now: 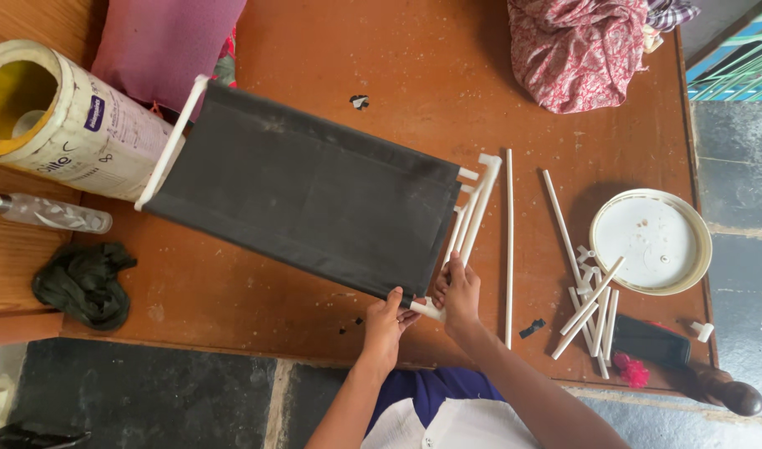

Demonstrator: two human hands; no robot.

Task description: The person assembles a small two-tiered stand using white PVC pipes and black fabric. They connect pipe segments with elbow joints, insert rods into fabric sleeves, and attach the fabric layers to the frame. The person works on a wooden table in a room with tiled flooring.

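Head view, both hands (422,308) gripping fabric frame (306,191) corner

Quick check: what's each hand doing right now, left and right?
Left hand: closed, pinching the near corner of the black fabric panel.
Right hand: closed around a white plastic tube at the panel's end.

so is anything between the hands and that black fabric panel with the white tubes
Nothing visible. The left hand and right hand already grip the black fabric panel at its near corner, on the white tubes.
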